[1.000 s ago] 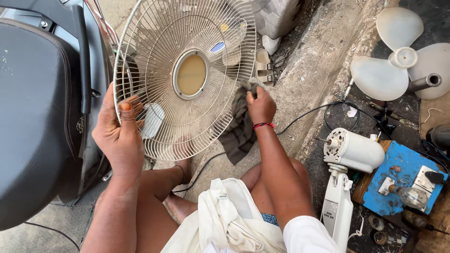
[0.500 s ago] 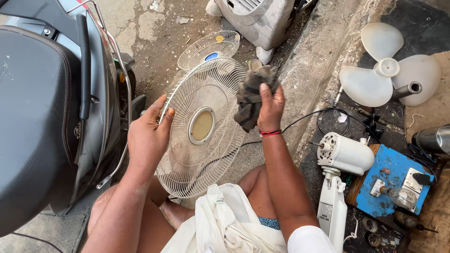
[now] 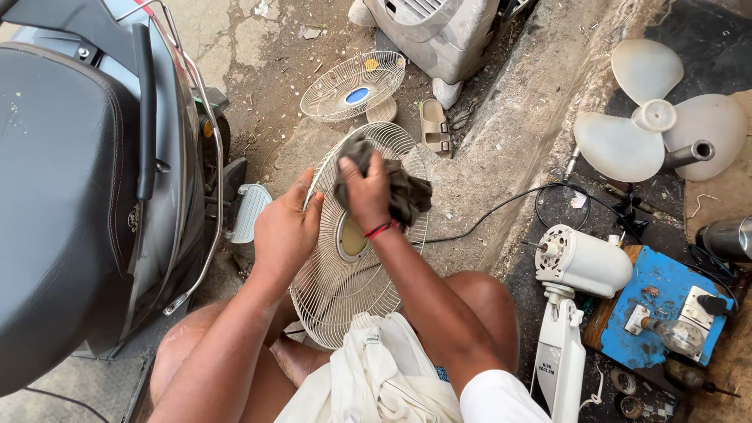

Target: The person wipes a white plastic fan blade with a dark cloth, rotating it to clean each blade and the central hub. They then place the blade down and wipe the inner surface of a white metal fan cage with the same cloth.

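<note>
Fingers of the right hand (image 3: 366, 190) are clamped on a dark rag (image 3: 392, 188), which is pressed against the upper part of a white wire fan guard (image 3: 345, 274). The guard is held tilted above the person's knees, near the middle of the scene, its left rim gripped by the left hand (image 3: 283, 231) with fingers curled around the wire. A second fan guard (image 3: 354, 86) lies on the ground farther away, beside a sandal (image 3: 435, 127). A scooter seat (image 3: 63, 196) fills the left side. To the right, a white fan motor (image 3: 581, 262) and a fan blade (image 3: 650, 117) are seen, well apart from the hands.
</note>
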The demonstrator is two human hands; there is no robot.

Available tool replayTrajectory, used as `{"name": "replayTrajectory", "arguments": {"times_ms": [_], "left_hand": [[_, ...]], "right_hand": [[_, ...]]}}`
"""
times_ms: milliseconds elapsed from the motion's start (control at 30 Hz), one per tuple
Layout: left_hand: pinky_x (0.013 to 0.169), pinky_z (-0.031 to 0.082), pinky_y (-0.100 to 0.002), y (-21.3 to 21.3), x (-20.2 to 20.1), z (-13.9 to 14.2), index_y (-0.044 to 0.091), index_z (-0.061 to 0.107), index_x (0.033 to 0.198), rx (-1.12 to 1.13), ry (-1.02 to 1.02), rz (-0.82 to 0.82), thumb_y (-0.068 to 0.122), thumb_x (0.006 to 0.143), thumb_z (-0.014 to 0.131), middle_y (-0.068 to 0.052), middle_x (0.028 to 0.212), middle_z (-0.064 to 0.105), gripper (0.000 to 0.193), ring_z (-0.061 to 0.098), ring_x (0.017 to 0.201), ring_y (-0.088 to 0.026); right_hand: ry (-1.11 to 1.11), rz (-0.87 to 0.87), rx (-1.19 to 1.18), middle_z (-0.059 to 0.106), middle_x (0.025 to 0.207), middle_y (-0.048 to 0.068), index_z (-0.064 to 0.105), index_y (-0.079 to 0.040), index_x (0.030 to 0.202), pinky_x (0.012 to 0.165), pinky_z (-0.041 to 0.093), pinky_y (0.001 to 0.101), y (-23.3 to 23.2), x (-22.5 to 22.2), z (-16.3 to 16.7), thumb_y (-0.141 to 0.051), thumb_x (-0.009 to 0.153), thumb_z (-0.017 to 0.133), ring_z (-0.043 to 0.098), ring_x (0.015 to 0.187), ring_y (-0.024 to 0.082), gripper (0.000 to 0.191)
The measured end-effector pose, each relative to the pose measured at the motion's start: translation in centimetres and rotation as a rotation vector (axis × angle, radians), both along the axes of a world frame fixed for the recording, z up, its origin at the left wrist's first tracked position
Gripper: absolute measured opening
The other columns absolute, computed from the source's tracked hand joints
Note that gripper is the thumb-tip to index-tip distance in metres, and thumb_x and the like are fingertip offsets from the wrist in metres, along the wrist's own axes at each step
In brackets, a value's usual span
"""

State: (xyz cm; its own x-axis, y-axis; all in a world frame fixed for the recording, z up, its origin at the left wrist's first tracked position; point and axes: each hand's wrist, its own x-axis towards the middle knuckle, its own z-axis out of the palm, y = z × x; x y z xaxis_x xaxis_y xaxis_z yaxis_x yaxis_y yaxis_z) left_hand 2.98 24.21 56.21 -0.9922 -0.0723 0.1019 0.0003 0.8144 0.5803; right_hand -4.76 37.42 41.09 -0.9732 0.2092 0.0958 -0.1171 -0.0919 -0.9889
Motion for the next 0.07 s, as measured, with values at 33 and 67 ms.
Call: {"name": "replayTrajectory", "arguments": {"times_ms": [33,67], "left_hand": [[0.073,0.053,-0.052,-0.3,-0.2,-0.2,0.015,0.065,0.139,0.016,0.04,-0.018,0.036,0.1,0.062,-0.023,0.092,0.073,0.044,0.07,0.085,-0.043],[0.074,0.053,-0.052,-0.5,0.2,-0.5,0.013,0.065,0.139,0.034,0.069,-0.035,0.037,0.102,0.062,-0.024,0.095,0.073,0.044,0.07,0.087,-0.044]], "right_hand": [[0.045,0.013,0.114,0.069,0.105,0.008,0.061,-0.004,0.114,0.089,0.054,0.0321,-1.5,1.1,0.7,-0.019,0.097,0.076,0.063,0.097,0.017,0.027],[0.077,0.029,0.23,0.07,0.105,0.01,0.061,-0.005,0.114,0.091,0.054,0.0338,-2.4,3.1,1.3,-0.02,0.095,0.078,0.064,0.098,0.019,0.031]]}}
